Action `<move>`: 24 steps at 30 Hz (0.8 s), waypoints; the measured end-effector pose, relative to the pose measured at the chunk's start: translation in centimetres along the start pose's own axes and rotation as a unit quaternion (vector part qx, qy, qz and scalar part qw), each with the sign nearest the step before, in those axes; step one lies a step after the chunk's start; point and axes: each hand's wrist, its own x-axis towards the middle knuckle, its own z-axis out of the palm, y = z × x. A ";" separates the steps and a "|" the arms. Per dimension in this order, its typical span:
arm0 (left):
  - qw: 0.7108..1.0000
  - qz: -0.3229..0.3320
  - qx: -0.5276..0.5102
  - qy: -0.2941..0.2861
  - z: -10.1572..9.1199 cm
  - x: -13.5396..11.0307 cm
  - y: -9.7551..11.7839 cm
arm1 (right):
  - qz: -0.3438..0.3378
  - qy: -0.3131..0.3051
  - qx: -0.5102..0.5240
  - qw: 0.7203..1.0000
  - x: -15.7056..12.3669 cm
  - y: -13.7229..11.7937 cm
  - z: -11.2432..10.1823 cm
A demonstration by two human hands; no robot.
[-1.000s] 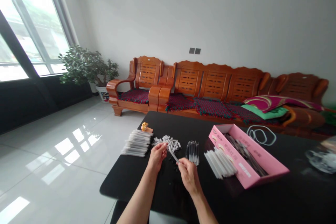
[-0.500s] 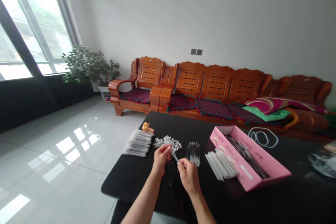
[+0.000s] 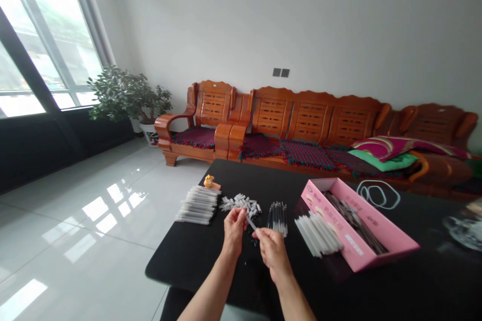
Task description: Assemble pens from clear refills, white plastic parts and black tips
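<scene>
Between my two hands is a slim translucent white pen barrel [image 3: 251,222], held aslant over the black table. My left hand [image 3: 234,230] pinches its upper end between thumb and fingers. At the lower end, my right hand [image 3: 273,252] has its fingers closed round it. Just beyond lies a heap of short white pen caps [image 3: 240,202], with small black pieces [image 3: 254,242] partly hidden by my hands. Dark-tipped pen refills [image 3: 277,218] lie to the right of the caps. Farther right are loose white pen barrels [image 3: 318,234]; a stack of capped-looking white pens [image 3: 198,205] lies on the left.
A pink box [image 3: 359,225] with dark thin sticks inside stands on the black table [image 3: 188,266]. Behind the left stack sits a small orange figurine [image 3: 210,181]. White loops [image 3: 378,194] and a clear dish [image 3: 465,233] lie right. A wooden sofa [image 3: 309,120] runs behind.
Both hands still hold the pen barrel in nearly the same place. My left wrist has turned slightly, and my right hand has shifted a little to the left along the barrel.
</scene>
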 end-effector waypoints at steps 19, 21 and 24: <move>0.954 0.098 0.082 0.272 -10.5 6.1 4.7 | 0.080 0.089 0.121 0.986 1.3 4.3 -3.1; 0.929 0.119 0.114 0.331 -12.9 7.6 6.0 | 0.079 0.086 0.126 0.985 1.4 4.9 -3.5; 0.904 0.127 0.178 0.369 -15.6 9.5 7.3 | 0.083 0.080 0.118 0.986 1.4 5.2 -3.4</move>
